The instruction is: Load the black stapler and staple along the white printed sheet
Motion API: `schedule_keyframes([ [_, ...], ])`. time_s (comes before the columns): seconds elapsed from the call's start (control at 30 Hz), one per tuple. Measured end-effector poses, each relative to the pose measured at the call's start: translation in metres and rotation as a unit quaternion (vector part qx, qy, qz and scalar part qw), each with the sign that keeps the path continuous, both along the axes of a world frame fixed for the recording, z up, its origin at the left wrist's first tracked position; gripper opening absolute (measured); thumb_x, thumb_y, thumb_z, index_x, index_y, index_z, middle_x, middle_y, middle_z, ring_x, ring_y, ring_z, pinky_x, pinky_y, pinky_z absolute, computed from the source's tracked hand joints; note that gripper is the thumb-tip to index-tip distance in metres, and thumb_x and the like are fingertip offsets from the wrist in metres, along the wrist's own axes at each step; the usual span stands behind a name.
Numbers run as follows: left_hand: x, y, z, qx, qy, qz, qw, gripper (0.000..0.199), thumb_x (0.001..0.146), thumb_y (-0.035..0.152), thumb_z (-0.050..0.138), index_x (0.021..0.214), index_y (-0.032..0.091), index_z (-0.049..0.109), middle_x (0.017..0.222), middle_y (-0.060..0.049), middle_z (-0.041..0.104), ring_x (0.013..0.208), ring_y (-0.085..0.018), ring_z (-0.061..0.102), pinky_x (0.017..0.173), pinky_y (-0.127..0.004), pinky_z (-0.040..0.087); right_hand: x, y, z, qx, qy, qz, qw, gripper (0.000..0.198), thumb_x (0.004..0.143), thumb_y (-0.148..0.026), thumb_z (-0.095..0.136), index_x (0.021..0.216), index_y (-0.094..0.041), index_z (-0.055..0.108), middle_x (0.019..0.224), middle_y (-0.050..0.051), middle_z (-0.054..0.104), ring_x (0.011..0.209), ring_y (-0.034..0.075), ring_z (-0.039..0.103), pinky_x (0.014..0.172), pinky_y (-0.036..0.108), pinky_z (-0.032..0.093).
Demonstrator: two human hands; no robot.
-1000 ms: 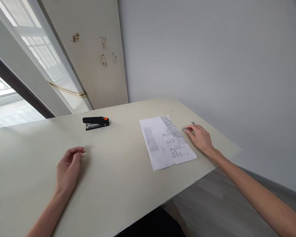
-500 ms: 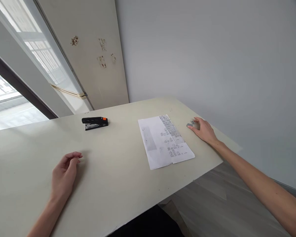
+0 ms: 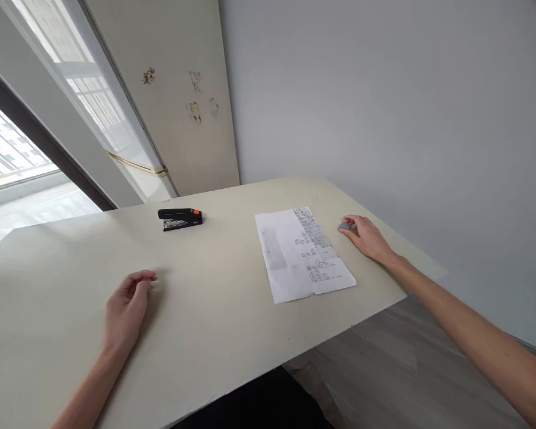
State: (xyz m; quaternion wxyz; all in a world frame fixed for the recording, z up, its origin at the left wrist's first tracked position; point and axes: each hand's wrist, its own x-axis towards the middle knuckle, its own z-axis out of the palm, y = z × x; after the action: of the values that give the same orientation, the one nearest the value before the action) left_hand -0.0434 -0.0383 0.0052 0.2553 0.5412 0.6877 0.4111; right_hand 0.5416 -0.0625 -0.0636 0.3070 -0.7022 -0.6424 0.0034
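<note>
On the pale table, my left hand (image 3: 127,304) rests on its side, its fingers loosely curled and a gap between thumb and fingers; it holds nothing. My right hand (image 3: 364,235) pinches a small grey object (image 3: 345,226) between thumb and fingers at the table's right side. Most of that object is covered by the fingers, so its kind does not show. Left of this hand lies a sheet of paper (image 3: 286,274) with printed text and a grey printed block, torn along its near edge. Beyond my left hand sits a black stapler (image 3: 181,218) with an orange patch.
The white table (image 3: 214,333) has its near edge by my dark-clothed lap (image 3: 254,405). A fridge (image 3: 187,143) with brown stains stands behind it at the left, and a grey wall (image 3: 361,107) rises behind at the right. A window (image 3: 13,143) is at far left.
My right thumb and fingers have closed further around the grey object. The view has turned slightly left, so the things on the table appear shifted to the right; my left hand stays alike.
</note>
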Motion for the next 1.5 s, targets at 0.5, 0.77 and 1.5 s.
schedule_keyframes([
  [0.5,0.092,-0.072,0.024,-0.258,-0.582,-0.141,0.758,0.044,0.108,0.045,0.049,0.095,0.011,0.075,0.107,-0.017,0.075,0.104,-0.026,0.071,0.097,-0.036,0.055,-0.248,-0.048,0.111,0.17,0.003,0.392,0.904,0.043,0.106,-0.033,0.06,0.146,-0.023,0.046,0.129,0.014,0.067,0.121,0.029,0.063,0.101,0.049,0.055],
  [0.77,0.073,-0.11,0.034,-0.25,-0.719,-0.069,0.645,0.035,0.107,0.02,0.047,0.073,0.018,0.057,0.066,-0.002,0.052,0.056,-0.013,0.056,0.055,-0.025,0.051,-0.349,-0.081,0.097,0.124,0.024,0.509,0.852,0.047,0.106,-0.034,0.061,0.148,-0.022,0.045,0.13,0.013,0.068,0.122,0.029,0.064,0.104,0.049,0.056],
  [1.5,-0.268,-0.327,-0.107,-0.051,-0.613,0.485,0.622,0.038,0.103,0.037,0.067,0.134,0.017,0.063,0.133,-0.012,0.065,0.111,-0.025,0.068,0.092,-0.046,0.06,-0.299,-0.126,0.065,-0.053,-0.008,0.407,0.912,0.033,0.101,-0.057,0.057,0.127,-0.037,0.064,0.108,0.005,0.081,0.08,0.026,0.08,0.054,0.035,0.059],
])
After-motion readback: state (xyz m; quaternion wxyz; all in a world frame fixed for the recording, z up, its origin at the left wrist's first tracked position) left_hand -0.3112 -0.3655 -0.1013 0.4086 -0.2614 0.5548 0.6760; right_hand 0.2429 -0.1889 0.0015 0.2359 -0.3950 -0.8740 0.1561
